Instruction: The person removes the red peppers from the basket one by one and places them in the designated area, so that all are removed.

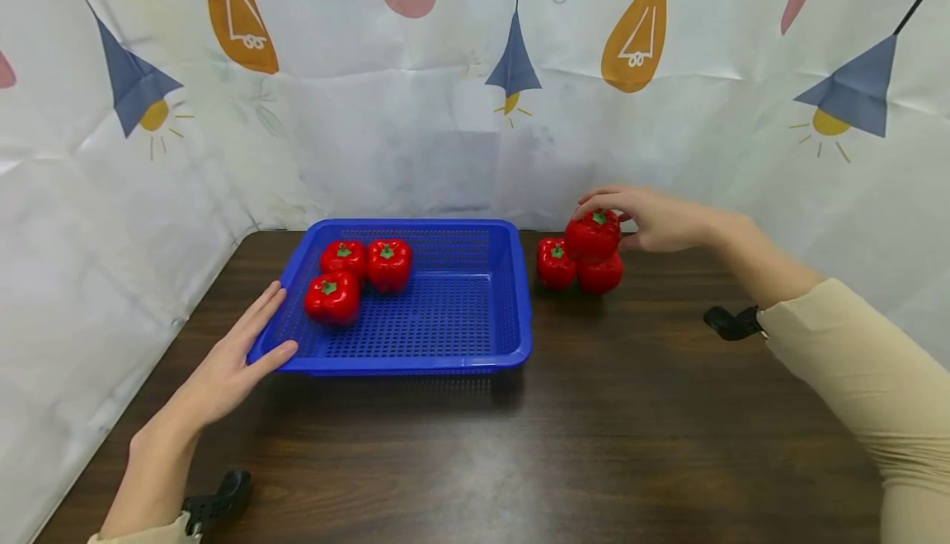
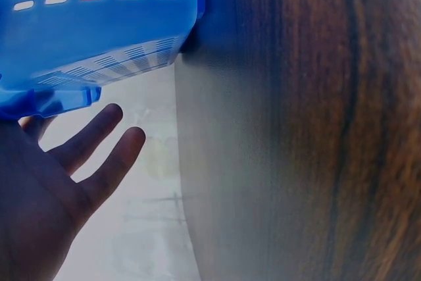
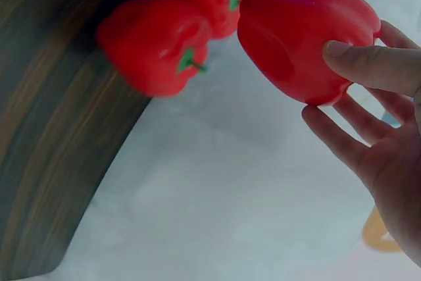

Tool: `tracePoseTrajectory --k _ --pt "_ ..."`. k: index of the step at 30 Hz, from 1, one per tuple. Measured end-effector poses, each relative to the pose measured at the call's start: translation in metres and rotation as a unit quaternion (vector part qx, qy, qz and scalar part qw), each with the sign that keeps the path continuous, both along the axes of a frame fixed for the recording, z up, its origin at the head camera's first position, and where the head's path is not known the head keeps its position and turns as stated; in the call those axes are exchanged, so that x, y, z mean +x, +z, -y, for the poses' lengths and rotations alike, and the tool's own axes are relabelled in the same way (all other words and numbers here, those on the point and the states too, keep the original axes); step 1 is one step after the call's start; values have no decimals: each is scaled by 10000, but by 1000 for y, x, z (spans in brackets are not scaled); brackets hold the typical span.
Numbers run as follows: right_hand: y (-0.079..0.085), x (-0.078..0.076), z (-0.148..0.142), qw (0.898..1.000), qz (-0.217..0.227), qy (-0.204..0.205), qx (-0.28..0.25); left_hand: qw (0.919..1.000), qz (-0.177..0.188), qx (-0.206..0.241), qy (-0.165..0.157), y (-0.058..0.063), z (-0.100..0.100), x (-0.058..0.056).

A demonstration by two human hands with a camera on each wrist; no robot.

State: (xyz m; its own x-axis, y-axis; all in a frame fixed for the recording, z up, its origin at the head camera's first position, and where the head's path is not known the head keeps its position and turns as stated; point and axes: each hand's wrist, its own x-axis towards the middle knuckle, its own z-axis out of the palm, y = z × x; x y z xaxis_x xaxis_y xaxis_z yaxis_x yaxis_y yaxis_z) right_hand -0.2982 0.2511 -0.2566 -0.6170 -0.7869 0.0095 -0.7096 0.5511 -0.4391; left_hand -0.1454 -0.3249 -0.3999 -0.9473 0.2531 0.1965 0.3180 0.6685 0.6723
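Observation:
A red bell pepper [image 3: 296,37] is held between the thumb and fingers of my right hand [image 1: 656,218], lifted off the table. Below it, right of the basket, two more bell peppers [image 1: 555,265] stand side by side; the lifted one partly covers one of them in the head view. My left hand [image 1: 226,367] rests on the near left corner of a blue plastic basket [image 1: 519,313], thumb and fingers spread along its rim. Inside the basket, three red bell peppers [image 1: 332,298] with green stems sit grouped at the left.
The dark wooden table [image 1: 594,445] reaches back to a white curtain [image 1: 416,148] printed with lamps and bulbs. Black wrist camera mounts [image 1: 731,323] stick out from both sleeves.

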Motion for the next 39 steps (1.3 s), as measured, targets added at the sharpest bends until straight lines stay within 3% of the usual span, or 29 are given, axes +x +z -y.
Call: tracePoseTrajectory --k 7,16,25,30,39 --pt "-3 -1 -30 9986 146 -511 26 10000 11 -25 21 0 0 0" --pt "-2 -3 -57 9935 460 -980 -347 10000 -24 -15 25 0 0 1" --pt "-1 -2 -69 9922 288 -1196 -215 10000 -11 -10 23 1 0 1" --pt "-11 -7 -76 9937 33 -1119 78 10000 -42 -28 7 0 0 0" --pt "-36 -12 -82 9921 377 -1193 61 10000 -14 -35 9 0 0 0"
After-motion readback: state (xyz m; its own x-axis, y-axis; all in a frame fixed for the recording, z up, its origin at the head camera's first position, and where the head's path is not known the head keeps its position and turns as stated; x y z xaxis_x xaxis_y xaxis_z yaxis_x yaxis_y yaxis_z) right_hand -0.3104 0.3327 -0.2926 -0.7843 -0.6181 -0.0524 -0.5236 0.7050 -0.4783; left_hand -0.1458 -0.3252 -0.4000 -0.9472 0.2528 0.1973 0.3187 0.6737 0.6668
